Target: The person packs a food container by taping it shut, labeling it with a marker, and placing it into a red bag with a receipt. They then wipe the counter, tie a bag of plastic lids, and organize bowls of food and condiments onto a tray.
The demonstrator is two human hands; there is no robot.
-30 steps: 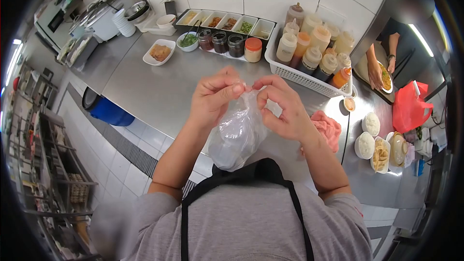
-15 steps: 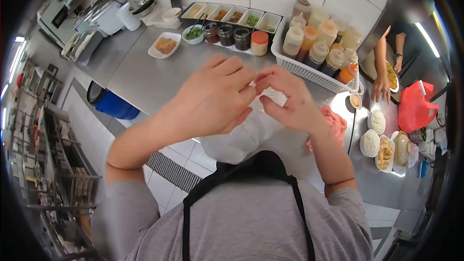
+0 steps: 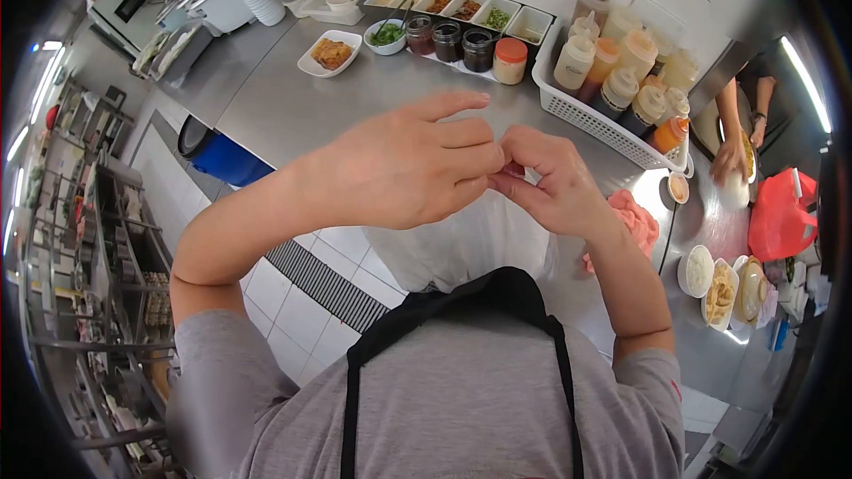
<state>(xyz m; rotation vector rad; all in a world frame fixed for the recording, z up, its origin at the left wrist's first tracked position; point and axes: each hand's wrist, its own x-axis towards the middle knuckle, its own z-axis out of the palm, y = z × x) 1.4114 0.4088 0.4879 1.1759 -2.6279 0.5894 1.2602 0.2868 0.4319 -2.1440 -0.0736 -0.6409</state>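
My left hand [image 3: 413, 164] is closed at the top of a translucent plastic bag [image 3: 461, 239], its index finger stretched forward and the other fingers curled. My right hand [image 3: 555, 182] meets it there, thumb and index finger pinched together. A small reddish bit shows between the fingertips; I cannot make out what it is. Below the hands the bag hangs full and rounded in front of my black apron [image 3: 461, 302]. Its contents are hidden, and my hands cover most of its neck.
Ahead stand a white bowl of fried food [image 3: 332, 54], sauce jars [image 3: 450, 41] and a white basket [image 3: 603, 129] of squeeze bottles. To the right lie a pink cloth [image 3: 635, 220], a rice bowl [image 3: 695, 270] and a red bag [image 3: 781, 217]. A co-worker's hand [image 3: 731, 158] is at the far right.
My fingertips have come together, and the left index finger has straightened. The view has shifted slightly. At the right, the co-worker's hand is now over a white bowl, and one rice bowl has left its spot.
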